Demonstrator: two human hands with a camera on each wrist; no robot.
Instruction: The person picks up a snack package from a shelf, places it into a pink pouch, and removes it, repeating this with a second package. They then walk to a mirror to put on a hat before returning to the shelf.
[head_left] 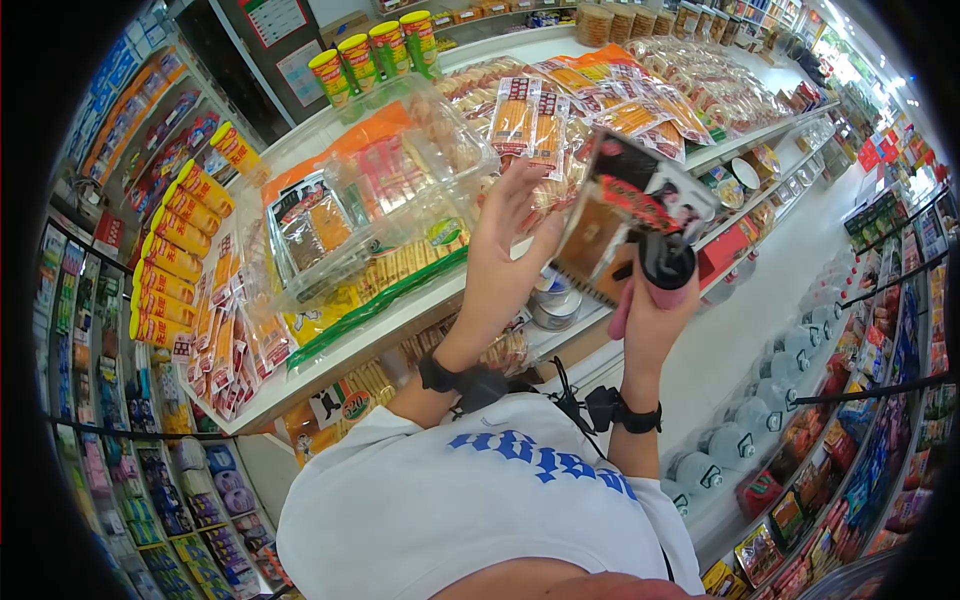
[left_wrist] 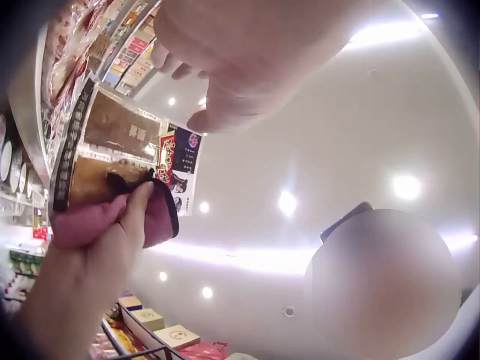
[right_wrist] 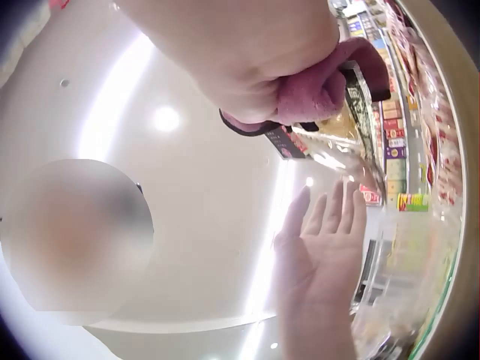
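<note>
My right hand (head_left: 655, 325) grips a flat snack packet (head_left: 597, 232) along with a pink cloth (left_wrist: 90, 221) edged in dark trim. Black and red print covers one end of the packet, and brown flat pieces show through its clear part. In the head view the packet is held tilted beyond the counter's front edge. My left hand (head_left: 508, 235) is raised beside the packet, fingers extended and palm bare in the right wrist view. Close to the left hand, orange snack packets (head_left: 515, 118) lie on the counter. A similar dark packet (head_left: 315, 225) sits in a clear plastic tray (head_left: 385, 250).
Yellow canisters (head_left: 165, 270) line the counter's left end, and green-yellow ones (head_left: 388, 48) stand at the back. Shelves under the counter edge (head_left: 400, 325) hold tins (head_left: 553, 305). Large water bottles (head_left: 735, 440) stand along the aisle floor (head_left: 745, 330) at right.
</note>
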